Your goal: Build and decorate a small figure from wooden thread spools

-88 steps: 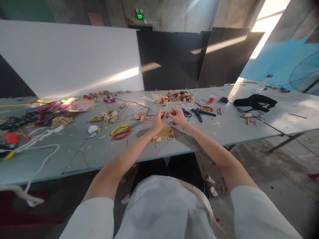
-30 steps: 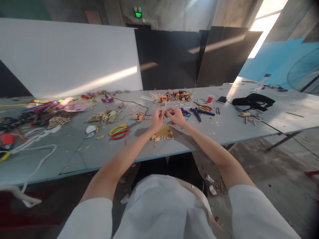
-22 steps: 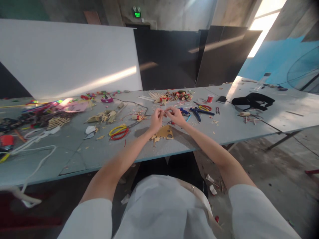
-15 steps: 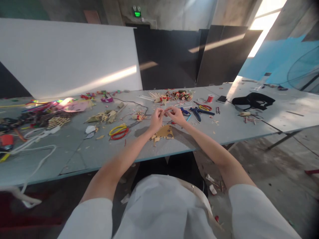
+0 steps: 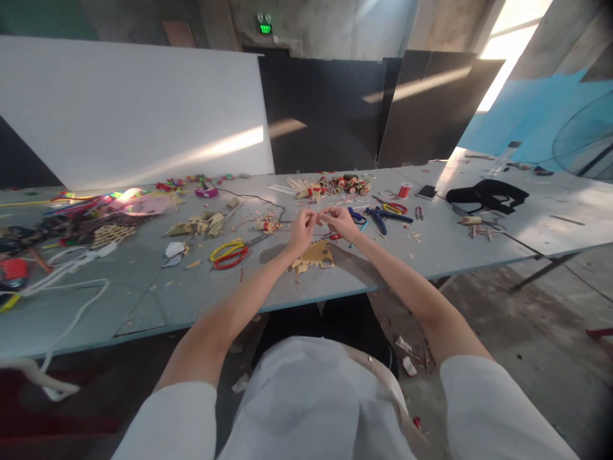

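My left hand (image 5: 301, 231) and my right hand (image 5: 338, 221) meet fingertip to fingertip above the grey table (image 5: 268, 291). Both are closed in a pinch; whatever lies between the fingers is too small to make out. Under them rests a tan sheet with cut-out holes (image 5: 318, 254), scraps beside it. Red-and-yellow scissors (image 5: 230, 254) lie left of my left hand. Just beyond my right hand are a blue tool (image 5: 355, 216) and dark blue pliers (image 5: 378, 219).
Behind my hands lie small red-and-green rolls (image 5: 352, 184) and thin sticks. To the right are a red spool (image 5: 405, 190), a phone (image 5: 426, 191) and a black cap-like item (image 5: 488, 193). Colourful scraps (image 5: 143, 201) and a white cable (image 5: 90, 300) occupy the left.
The fingertips of my two hands have shifted slightly and now sit closer together. The things on the table have not moved.
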`<state>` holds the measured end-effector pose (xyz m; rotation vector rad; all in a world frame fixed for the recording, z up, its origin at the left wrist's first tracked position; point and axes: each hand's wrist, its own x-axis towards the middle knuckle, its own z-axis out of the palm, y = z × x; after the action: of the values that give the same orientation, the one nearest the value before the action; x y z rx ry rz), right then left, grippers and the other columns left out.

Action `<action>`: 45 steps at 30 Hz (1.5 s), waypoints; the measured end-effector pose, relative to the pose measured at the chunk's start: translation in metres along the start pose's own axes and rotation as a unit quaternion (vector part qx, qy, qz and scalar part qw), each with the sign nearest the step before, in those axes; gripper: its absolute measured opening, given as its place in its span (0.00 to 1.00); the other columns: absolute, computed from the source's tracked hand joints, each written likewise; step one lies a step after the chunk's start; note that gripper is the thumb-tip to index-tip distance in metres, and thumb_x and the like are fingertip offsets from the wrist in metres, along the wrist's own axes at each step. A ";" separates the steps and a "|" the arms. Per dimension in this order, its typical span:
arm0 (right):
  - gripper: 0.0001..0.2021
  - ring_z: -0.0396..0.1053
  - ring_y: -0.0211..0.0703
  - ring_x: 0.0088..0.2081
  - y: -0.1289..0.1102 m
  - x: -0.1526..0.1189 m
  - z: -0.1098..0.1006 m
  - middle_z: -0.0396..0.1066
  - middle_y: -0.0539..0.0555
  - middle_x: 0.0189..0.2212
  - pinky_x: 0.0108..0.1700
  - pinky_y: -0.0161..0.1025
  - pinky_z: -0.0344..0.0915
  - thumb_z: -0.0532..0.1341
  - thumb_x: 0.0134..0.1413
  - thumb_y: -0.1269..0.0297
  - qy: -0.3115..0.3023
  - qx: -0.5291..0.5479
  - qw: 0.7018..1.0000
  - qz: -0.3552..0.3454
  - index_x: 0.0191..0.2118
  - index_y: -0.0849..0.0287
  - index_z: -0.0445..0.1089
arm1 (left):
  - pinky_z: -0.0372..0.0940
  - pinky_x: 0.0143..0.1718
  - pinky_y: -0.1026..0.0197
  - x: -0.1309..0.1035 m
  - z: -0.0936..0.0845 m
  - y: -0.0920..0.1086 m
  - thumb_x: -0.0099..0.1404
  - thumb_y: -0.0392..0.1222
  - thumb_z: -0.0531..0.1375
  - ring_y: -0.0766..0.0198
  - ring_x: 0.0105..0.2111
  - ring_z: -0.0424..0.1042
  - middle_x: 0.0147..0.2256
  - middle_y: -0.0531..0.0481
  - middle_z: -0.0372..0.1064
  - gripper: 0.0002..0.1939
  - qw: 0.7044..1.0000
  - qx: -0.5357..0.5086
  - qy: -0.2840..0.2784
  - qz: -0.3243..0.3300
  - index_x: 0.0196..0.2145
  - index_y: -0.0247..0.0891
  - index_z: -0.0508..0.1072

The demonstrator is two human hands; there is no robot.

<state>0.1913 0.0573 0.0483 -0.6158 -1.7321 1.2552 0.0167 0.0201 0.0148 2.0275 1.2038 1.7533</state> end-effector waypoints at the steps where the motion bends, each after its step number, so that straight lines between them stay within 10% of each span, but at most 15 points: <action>1: 0.25 0.44 0.29 0.16 0.001 0.000 0.000 0.54 0.39 0.15 0.19 0.33 0.40 0.74 0.50 0.40 -0.002 0.005 1.000 0.003 0.37 0.59 0.74 | 0.68 0.36 0.57 0.000 0.000 0.000 0.78 0.65 0.53 0.58 0.32 0.80 0.33 0.46 0.81 0.21 1.000 -0.001 -0.001 -0.002 0.43 0.43 0.67; 32: 0.27 0.46 0.31 0.19 0.001 -0.002 0.002 0.63 0.44 0.19 0.21 0.33 0.42 0.68 0.57 0.37 0.026 -0.092 0.994 -0.061 0.41 0.60 0.75 | 0.61 0.30 0.59 0.000 0.003 0.002 0.77 0.68 0.52 0.62 0.25 0.72 0.31 0.49 0.79 0.24 1.000 -0.019 0.009 -0.023 0.42 0.44 0.66; 45: 0.23 0.67 0.37 0.27 0.004 -0.003 0.006 0.75 0.53 0.27 0.28 0.33 0.59 0.63 0.64 0.40 0.026 -0.159 0.978 -0.128 0.43 0.60 0.73 | 0.63 0.31 0.58 -0.001 0.003 0.001 0.76 0.69 0.51 0.61 0.26 0.73 0.29 0.49 0.77 0.25 0.999 -0.017 0.019 -0.031 0.41 0.43 0.66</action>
<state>0.1873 0.0539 0.0431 -0.5784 -1.9161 0.7833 0.0196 0.0196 0.0137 1.9252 1.2247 1.7785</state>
